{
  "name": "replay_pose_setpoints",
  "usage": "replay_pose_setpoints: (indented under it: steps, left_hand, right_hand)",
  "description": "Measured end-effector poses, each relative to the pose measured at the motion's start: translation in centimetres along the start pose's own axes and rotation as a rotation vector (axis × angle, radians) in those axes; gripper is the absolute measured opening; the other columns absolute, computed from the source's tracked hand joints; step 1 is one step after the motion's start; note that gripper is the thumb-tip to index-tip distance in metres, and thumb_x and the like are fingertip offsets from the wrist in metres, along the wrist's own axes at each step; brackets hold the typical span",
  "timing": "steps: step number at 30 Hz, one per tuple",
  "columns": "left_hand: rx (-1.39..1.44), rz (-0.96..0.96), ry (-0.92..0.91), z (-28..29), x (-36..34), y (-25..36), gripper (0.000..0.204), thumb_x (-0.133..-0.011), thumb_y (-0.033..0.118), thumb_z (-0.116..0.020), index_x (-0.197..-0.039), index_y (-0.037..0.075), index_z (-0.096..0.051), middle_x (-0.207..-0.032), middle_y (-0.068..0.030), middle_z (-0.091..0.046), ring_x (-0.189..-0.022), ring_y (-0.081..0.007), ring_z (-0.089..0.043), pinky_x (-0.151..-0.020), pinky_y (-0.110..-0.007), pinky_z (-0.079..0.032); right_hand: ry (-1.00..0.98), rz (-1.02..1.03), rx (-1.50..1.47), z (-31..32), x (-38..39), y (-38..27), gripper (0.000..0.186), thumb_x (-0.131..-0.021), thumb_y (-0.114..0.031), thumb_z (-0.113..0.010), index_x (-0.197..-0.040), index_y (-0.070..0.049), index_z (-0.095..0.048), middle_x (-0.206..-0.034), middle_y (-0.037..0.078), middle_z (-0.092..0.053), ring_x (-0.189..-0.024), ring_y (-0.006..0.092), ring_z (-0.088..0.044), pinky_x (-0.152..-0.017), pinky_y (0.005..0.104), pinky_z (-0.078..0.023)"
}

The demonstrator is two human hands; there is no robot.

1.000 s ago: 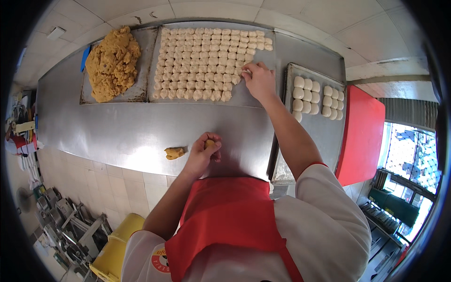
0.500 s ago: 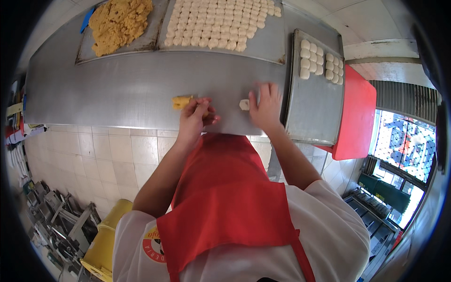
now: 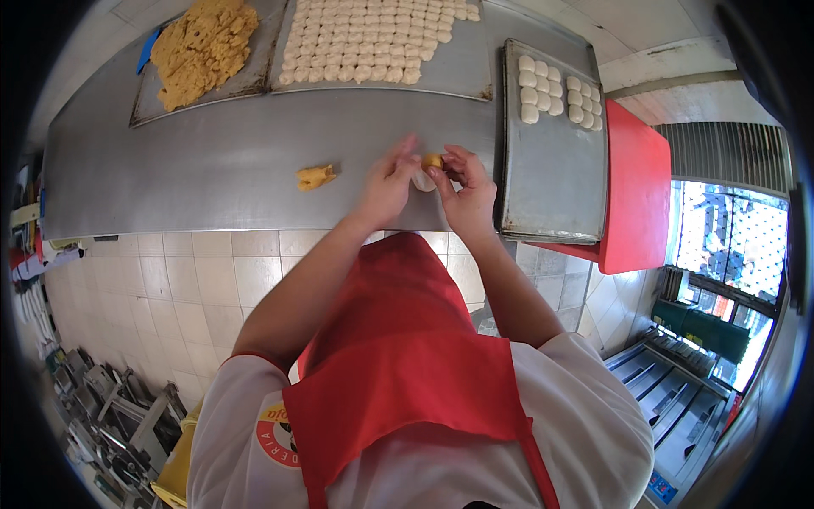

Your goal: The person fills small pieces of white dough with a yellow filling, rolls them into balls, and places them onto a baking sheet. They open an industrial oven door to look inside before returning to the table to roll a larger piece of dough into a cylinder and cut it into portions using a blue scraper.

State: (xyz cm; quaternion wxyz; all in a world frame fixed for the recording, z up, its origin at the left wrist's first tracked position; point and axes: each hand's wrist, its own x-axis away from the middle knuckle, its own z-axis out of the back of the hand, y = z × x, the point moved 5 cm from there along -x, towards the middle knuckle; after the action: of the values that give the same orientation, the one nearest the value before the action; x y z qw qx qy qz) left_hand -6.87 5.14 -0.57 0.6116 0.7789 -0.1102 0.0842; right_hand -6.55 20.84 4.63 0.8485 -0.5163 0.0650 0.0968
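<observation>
Over the near part of the steel table (image 3: 254, 170), my two hands are close together. My right hand (image 3: 471, 188) pinches a small ball of yellow filling (image 3: 433, 160) between thumb and fingers. Just below it is a pale flattened piece of dough (image 3: 423, 181), between my two hands; what supports it is partly hidden. My left hand (image 3: 387, 187) is open beside the dough, its fingers stretched forward and slightly blurred. A loose lump of yellow filling (image 3: 316, 177) lies on the table to the left of my left hand.
At the back left, a tray (image 3: 153, 109) bears a large yellow filling mound (image 3: 203, 51) and a blue scraper (image 3: 147, 49). Many dough balls (image 3: 356, 42) fill another tray (image 3: 462, 76). On the right, smooth dough balls (image 3: 540, 89) sit on a tray (image 3: 555, 182) beside a red surface (image 3: 638, 195).
My left hand has moved right, leaving the yellow lump on the table. My right hand has turned inward, and the dough piece and a filling ball are now between both hands. The view has shifted slightly.
</observation>
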Motion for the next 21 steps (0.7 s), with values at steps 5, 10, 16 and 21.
replay_pose_setpoints:
  steps: [5, 10, 16, 21]
  left_hand:
    - [-1.216, -0.334, -0.261, -0.7, -1.9, 1.8, 0.05, -0.093, 0.025, -0.072, -0.139, 0.008, -0.062, -0.135, -0.0123, -0.06, -0.13, -0.0346, -0.053, -0.112, -0.047, -0.041]
    - [-1.024, -0.53, -0.39, -2.0, -0.9, 1.1, 0.033, -0.092, 0.026, -0.079, -0.108, 0.008, -0.057, -0.106, -0.0149, -0.062, -0.109, -0.0369, -0.061, -0.096, -0.05, -0.047]
    - [-0.246, -0.149, -0.275, 1.7, 1.8, 0.5, 0.062, -0.092, 0.009, -0.084, -0.147, 0.001, -0.056, -0.105, -0.0083, -0.073, -0.101, -0.0172, -0.071, -0.09, -0.033, -0.058]
    - [-0.368, -0.039, -0.166, 1.2, 2.4, 1.3, 0.042, -0.101, 0.008, -0.075, -0.14, -0.004, -0.063, -0.111, -0.0076, -0.074, -0.102, -0.0151, -0.071, -0.095, -0.03, -0.057]
  right_hand:
    - [-0.07, 0.234, 0.401, -0.1, 2.0, 3.7, 0.028, -0.09, -0.015, -0.081, -0.117, -0.009, -0.078, -0.105, 0.008, -0.075, -0.101, 0.0313, -0.069, -0.093, 0.0463, -0.055]
    - [-0.107, 0.131, 0.428, 0.3, 2.5, 6.2, 0.043, -0.089, -0.034, -0.081, -0.121, -0.005, -0.074, -0.132, 0.021, -0.06, -0.122, 0.0419, -0.058, -0.105, 0.0508, -0.046]
    - [-0.221, -0.255, -0.19, -1.3, 3.1, 2.6, 0.031, -0.095, -0.019, -0.079, -0.118, -0.002, -0.066, -0.106, 0.018, -0.074, -0.098, 0.0343, -0.073, -0.089, 0.0421, -0.057]
    - [-0.108, -0.241, -0.29, 0.2, 3.4, 1.4, 0.032, -0.095, -0.012, -0.078, -0.123, -0.002, -0.066, -0.101, 0.016, -0.077, -0.094, 0.0298, -0.075, -0.084, 0.0403, -0.058]
